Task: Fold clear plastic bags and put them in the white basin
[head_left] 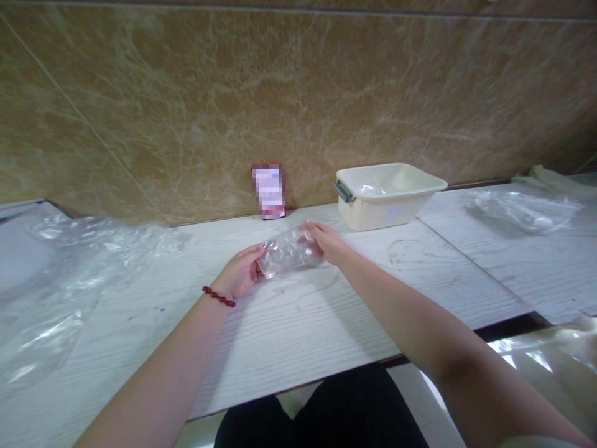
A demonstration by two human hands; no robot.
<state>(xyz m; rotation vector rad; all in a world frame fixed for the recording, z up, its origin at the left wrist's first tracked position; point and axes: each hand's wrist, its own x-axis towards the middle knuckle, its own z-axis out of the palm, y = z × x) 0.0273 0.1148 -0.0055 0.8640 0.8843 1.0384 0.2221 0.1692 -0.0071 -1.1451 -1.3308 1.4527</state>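
Note:
A small crumpled piece of clear plastic film point(288, 252) is held just above the white wood-grain table point(298, 323), between both hands. My left hand point(241, 272), with a red bead bracelet on the wrist, pinches its left end. My right hand point(326, 241) has its fingers closed on the right end. The film looks folded or rolled into a short bundle.
A cream plastic tub point(389, 194) with a grey handle stands at the back right, with something clear inside. A small pink packet point(268, 190) leans on the marble wall. Loose clear plastic sheets lie at the left point(69, 280) and on the right table point(517, 208).

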